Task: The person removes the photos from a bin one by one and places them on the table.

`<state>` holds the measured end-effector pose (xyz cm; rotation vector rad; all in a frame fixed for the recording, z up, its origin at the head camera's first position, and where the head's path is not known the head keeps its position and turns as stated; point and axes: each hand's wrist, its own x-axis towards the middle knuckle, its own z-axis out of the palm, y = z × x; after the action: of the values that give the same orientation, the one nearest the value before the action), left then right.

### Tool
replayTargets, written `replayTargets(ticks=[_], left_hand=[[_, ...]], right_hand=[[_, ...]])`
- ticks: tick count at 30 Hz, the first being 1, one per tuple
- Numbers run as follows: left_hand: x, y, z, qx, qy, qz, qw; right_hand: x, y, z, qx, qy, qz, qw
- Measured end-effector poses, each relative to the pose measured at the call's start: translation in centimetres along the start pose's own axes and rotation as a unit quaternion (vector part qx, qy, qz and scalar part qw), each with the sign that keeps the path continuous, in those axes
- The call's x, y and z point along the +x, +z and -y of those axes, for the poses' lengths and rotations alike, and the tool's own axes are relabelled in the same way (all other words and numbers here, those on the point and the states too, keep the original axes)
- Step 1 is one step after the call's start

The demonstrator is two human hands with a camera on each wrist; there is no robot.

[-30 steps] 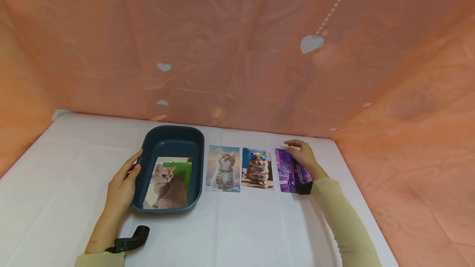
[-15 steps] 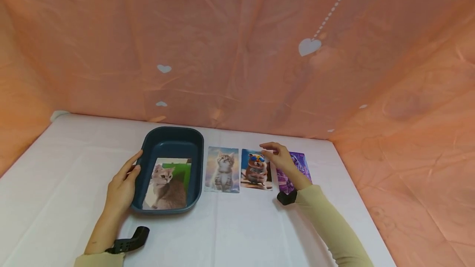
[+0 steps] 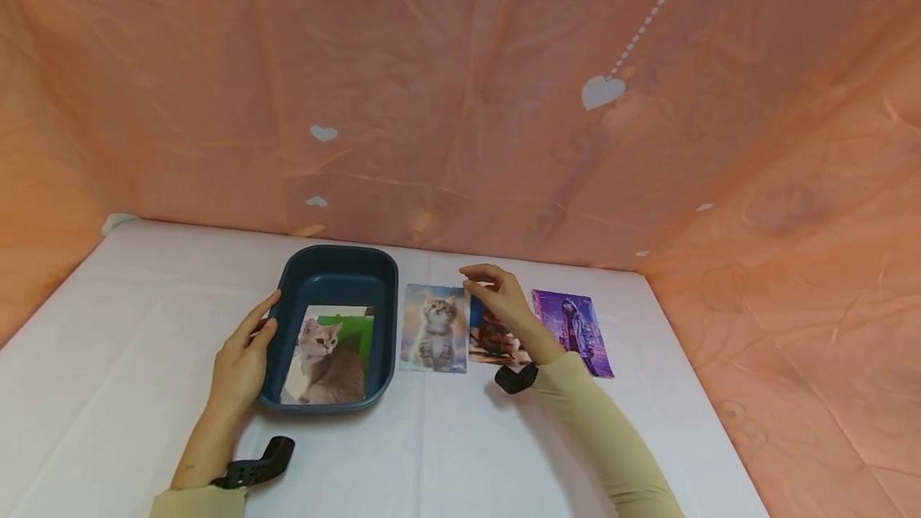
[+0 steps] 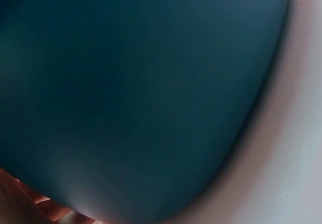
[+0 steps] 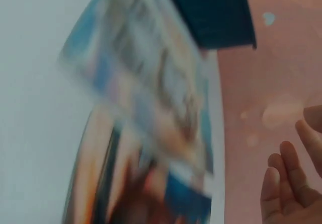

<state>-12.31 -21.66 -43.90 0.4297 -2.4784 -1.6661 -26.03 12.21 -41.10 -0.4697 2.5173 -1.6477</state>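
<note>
Tray (image 3: 341,290) on the table (image 3: 432,446) at the nine o'clock end of the row, cat photo (image 3: 328,366) inside it, down at six! Left hand (image 3: 241,362) against the tray's nine o'clock side. Just off the tray at three, the kitten card (image 3: 435,334); on again at three, the hamster card (image 3: 495,348), right hand (image 3: 502,298) over its twelve o'clock end, near the kitten card's one o'clock corner. Farthest out at three, the hooded-figure card (image 3: 573,334). Behind everything, at twelve, the cloth wall (image 3: 403,62).

The tray (image 3: 338,288) is dark teal, the backdrop (image 3: 403,38) orange with white hearts (image 3: 603,93).
</note>
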Motion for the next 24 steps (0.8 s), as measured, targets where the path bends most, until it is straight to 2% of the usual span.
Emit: replayTargets(ticks=[6, 13, 16, 20, 24], left_hand=[[0.1, 0.0, -0.1, 0.002, 0.002, -0.002, 1.0], [0.0, 0.0, 0.0, -0.003, 0.002, -0.005, 1.0], [0.0, 0.0, 0.1, -0.001, 0.003, -0.002, 1.0], [0.0, 0.0, 0.0, 0.001, 0.004, 0.0, 1.0], [0.0, 0.0, -0.1, 0.002, 0.005, 0.0, 1.0]], right_hand=[[1.0, 2.4, 1.4, 0.024, -0.042, 0.014, 0.999], [1.9, 4.9, 3.9, 0.058, -0.048, 0.024, 0.997], [2.5, 5.7, 4.8, 0.054, -0.061, 0.03, 0.996], [3.0, 6.6, 5.8, 0.042, -0.055, 0.041, 0.997], [3.3, 7.4, 6.5, 0.05, -0.024, 0.062, 0.997]])
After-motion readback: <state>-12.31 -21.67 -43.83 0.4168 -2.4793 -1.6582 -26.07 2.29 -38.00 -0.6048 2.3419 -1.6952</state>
